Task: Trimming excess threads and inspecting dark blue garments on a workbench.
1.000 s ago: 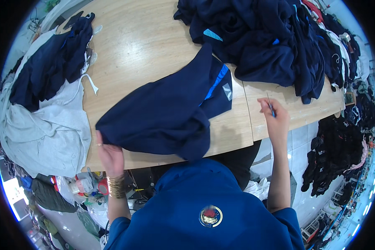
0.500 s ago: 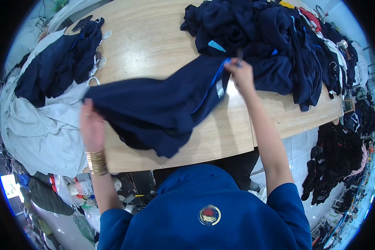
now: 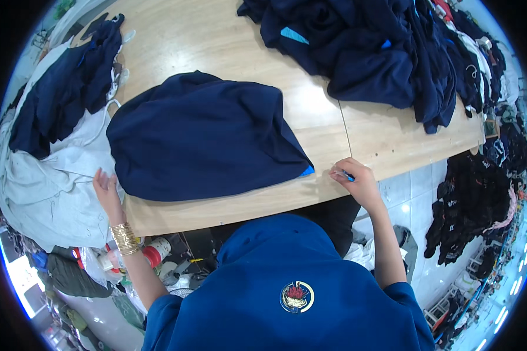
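A navy blue garment [image 3: 199,137] lies spread on the wooden table, billowed a little, with a bright blue bit showing at its right corner. My left hand [image 3: 106,193] is off the garment's lower left edge, over the white cloth [image 3: 47,190], with its fingers apart and nothing in them. To the right of the garment, my right hand [image 3: 356,180] is closed around a small blue-handled tool [image 3: 348,176]. Most of that tool is hidden by the fingers, so its kind does not show.
A big heap of navy garments [image 3: 375,64] covers the table's far right part. At the left, another dark garment [image 3: 64,93] lies on the white cloth. Below the table's right edge hang black clothes [image 3: 468,205]. The table's near edge [image 3: 216,222] runs just before me.
The navy garment, held up by its right end before, has come down onto the table. My right hand has let go of it and moved down; my left hand has shifted slightly left and lower.
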The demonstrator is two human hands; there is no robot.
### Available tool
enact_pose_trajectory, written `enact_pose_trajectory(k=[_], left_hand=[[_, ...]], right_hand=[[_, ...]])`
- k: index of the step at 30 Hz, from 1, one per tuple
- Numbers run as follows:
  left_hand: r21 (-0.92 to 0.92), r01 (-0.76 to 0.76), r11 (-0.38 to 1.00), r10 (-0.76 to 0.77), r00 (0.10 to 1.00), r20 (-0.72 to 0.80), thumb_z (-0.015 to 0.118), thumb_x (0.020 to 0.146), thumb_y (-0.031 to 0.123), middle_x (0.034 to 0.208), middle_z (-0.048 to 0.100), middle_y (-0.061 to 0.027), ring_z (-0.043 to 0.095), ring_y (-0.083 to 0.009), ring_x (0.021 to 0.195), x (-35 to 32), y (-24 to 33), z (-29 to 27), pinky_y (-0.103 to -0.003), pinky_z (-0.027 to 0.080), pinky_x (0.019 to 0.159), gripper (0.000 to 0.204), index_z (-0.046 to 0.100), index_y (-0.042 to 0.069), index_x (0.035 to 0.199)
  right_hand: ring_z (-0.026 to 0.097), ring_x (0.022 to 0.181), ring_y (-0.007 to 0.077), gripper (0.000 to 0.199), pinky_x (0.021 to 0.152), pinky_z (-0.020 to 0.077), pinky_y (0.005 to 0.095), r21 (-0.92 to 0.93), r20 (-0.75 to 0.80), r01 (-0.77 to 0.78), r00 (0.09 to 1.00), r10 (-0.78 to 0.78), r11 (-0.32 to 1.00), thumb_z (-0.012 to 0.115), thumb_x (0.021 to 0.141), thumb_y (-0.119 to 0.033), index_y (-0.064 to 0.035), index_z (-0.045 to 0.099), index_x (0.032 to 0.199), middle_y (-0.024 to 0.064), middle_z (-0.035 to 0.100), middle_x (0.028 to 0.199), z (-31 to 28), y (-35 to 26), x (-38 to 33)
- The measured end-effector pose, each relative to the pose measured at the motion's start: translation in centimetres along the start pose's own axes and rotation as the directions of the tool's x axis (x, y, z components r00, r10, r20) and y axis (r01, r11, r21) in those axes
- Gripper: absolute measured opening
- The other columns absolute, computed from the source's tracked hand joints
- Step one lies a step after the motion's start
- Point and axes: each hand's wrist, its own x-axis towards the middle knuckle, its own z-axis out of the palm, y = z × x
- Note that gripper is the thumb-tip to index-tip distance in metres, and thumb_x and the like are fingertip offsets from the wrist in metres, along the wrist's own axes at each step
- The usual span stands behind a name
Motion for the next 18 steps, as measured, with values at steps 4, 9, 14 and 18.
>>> enact_pose_trajectory(k=[4, 9, 14, 18], left_hand=[[0.033, -0.174, 0.984, 0.165, 0.968, 0.190, 0.060, 0.086, 0.012, 0.091, 0.058, -0.0026, 0.054, -0.0077, 0.082, -2.3, 10.0, 5.3, -0.021, 0.043, 0.073, 0.030, 0.055, 0.007, 0.114], [-0.162, -0.105, 0.981, 0.190, 0.686, 0.703, 0.067, 0.081, 0.019, 0.079, 0.054, -0.0032, 0.054, -0.0104, 0.067, -11.8, 19.9, 16.7, -0.023, 0.046, 0.062, 0.037, 0.052, 0.006, 0.112], [0.064, -0.574, 0.817, 0.380, 0.618, 0.688, 0.072, 0.074, 0.018, 0.096, 0.054, -0.0108, 0.057, -0.0163, 0.074, -15.3, 16.4, 24.0, -0.026, 0.049, 0.065, 0.051, 0.047, 0.002, 0.115], [-0.119, 0.199, 0.973, -0.013, 0.560, 0.828, 0.070, 0.074, 0.004, 0.083, 0.057, -0.0027, 0.053, -0.0067, 0.070, -13.0, 16.2, 21.9, -0.020, 0.046, 0.067, 0.033, 0.057, 0.001, 0.104]], right_hand=[[0.062, 0.078, 0.0213, 0.014, 0.070, 0.0464, 0.0277, 0.012, -0.123, -0.257, 0.959, 0.256, 0.966, 0.067, 0.077, -0.011, -0.0023, 0.065, 0.088, 0.0107, 0.064, 0.083, 0.0, -0.2, -0.4], [0.054, 0.066, 0.0105, 0.017, 0.064, 0.0436, 0.0235, 0.185, -0.228, -0.257, 0.928, 0.295, 0.949, 0.066, 0.079, -0.014, -0.0029, 0.065, 0.092, 0.0035, 0.061, 0.074, 3.0, 0.4, 1.6], [0.056, 0.065, 0.0123, 0.015, 0.062, 0.0449, 0.0270, -0.292, -0.194, -0.057, 0.981, -0.001, 0.955, 0.065, 0.079, -0.013, -0.0020, 0.059, 0.087, 0.0032, 0.060, 0.068, 6.8, 0.4, 2.6], [0.055, 0.059, 0.0106, 0.011, 0.053, 0.0415, 0.0245, 0.122, -0.249, -0.201, 0.942, 0.226, 0.972, 0.063, 0.082, -0.013, -0.0036, 0.056, 0.082, 0.0032, 0.059, 0.067, 7.1, 1.5, 2.5]])
